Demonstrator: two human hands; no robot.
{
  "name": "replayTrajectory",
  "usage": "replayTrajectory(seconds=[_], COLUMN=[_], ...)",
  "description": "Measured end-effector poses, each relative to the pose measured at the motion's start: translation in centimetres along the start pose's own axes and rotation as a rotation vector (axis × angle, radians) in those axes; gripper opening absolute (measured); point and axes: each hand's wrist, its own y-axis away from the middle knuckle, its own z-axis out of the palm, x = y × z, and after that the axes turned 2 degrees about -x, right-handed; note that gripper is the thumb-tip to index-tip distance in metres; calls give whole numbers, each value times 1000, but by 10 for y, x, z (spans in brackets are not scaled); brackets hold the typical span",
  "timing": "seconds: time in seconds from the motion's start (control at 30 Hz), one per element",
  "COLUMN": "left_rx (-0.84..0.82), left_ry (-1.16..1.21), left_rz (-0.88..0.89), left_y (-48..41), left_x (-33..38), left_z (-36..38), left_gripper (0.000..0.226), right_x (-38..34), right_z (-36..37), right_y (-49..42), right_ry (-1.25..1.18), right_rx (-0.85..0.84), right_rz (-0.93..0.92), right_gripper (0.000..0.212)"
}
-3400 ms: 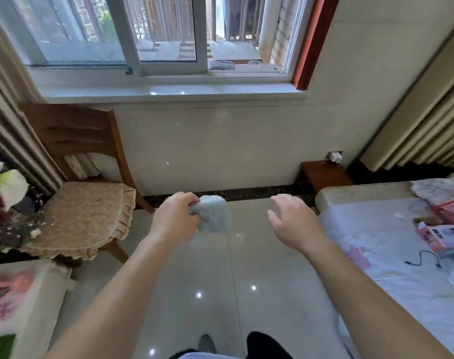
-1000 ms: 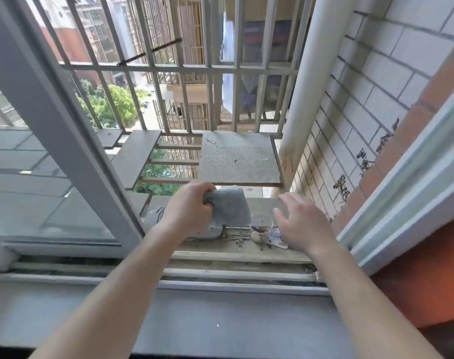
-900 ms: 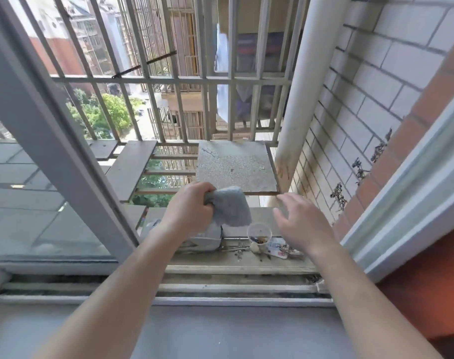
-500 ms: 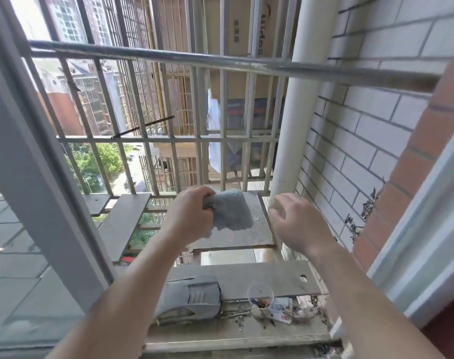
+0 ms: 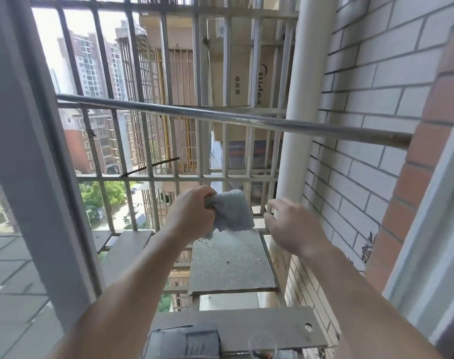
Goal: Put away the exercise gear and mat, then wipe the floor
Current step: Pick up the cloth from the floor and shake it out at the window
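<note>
Nearest, at the bottom edge and well below the fingers (image 5: pixel 277 204) of both hands, a grey moulded item (image 5: pixel 184 342) and a clear cup (image 5: pixel 262 345) show in front of a plank (image 5: pixel 259 323) with a round hole near its right end; the frame cuts off both. Beyond the plank, beneath the hands, a speckled slab (image 5: pixel 231 260) lies flat.

The left hand (image 5: pixel 192 217) has its fingers curled and clamped on one edge of a grey cloth (image 5: pixel 232 212). The cloth juts out to the right of those fingers, held in the air over the slab's far edge and touching nothing else. The right hand (image 5: pixel 292 228) is just right of the cloth and apart from it, its fingers spread, loosely bent and holding nothing.

Above and beyond both sets of fingers, a metal rod (image 5: pixel 220 116) runs across from the window frame (image 5: pixel 26 151) on the left to the brick wall (image 5: pixel 363 130) on the right. Past the rod stands a grille (image 5: pixel 202 141) of pale bars. A white pipe (image 5: pixel 294 125) rises upright beyond the right fingers, against the wall. Behind the bars is a box (image 5: pixel 242 84) with printed lettering. Far off to the left of the left fingers are tower blocks (image 5: pixel 91 68) and, lower down, green trees (image 5: pixel 101 195).
</note>
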Motion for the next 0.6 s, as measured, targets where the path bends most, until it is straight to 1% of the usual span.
replayTrajectory(seconds=[0.13, 0.23, 0.33, 0.43, 0.6], left_rx=[14, 11, 16, 28, 31], left_ry=[12, 44, 85, 130, 224], left_rz=[13, 28, 28, 24, 25], left_y=[-7, -10, -10, -9, -8], left_x=[2, 5, 8, 9, 5], left_z=[-7, -10, -12, -14, -15], left_gripper=[30, 31, 32, 31, 29], right_x=[-6, -11, -17, -24, -33], right_z=[-9, -17, -24, -32, -37], right_y=[-4, -4, -3, -2, -2], right_ry=[-11, -127, -238, -244, -358], right_rx=[33, 63, 59, 59, 11], right_rz=[7, 20, 2, -24, -47], right_gripper=[33, 33, 33, 30, 26])
